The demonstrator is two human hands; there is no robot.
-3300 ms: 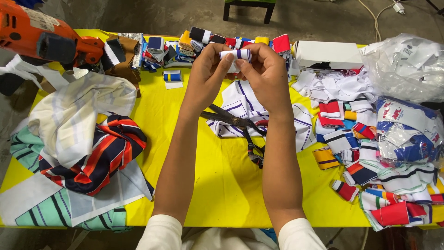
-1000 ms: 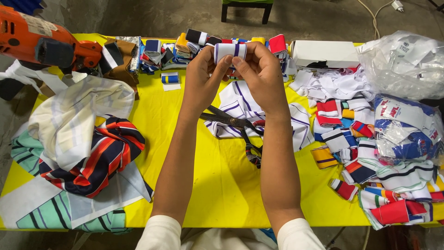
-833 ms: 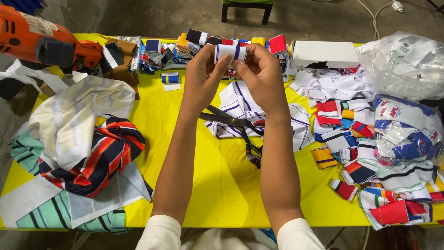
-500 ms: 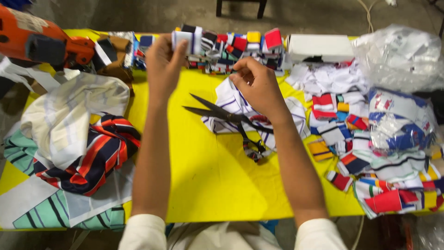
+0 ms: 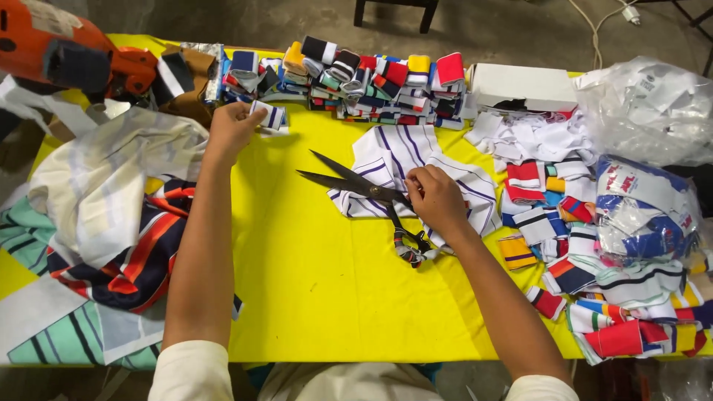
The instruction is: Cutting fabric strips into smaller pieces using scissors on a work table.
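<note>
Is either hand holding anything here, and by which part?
The left hand pinches a small folded white strip with dark stripes by its near end. The right hand rests on the striped white fabric beside the scissors, gripping nothing clearly.

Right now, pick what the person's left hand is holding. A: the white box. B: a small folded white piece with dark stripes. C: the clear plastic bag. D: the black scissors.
B: the left hand grips a small folded striped piece near the row of folded pieces, while the scissors lie open on the yellow table by the right hand.
</note>
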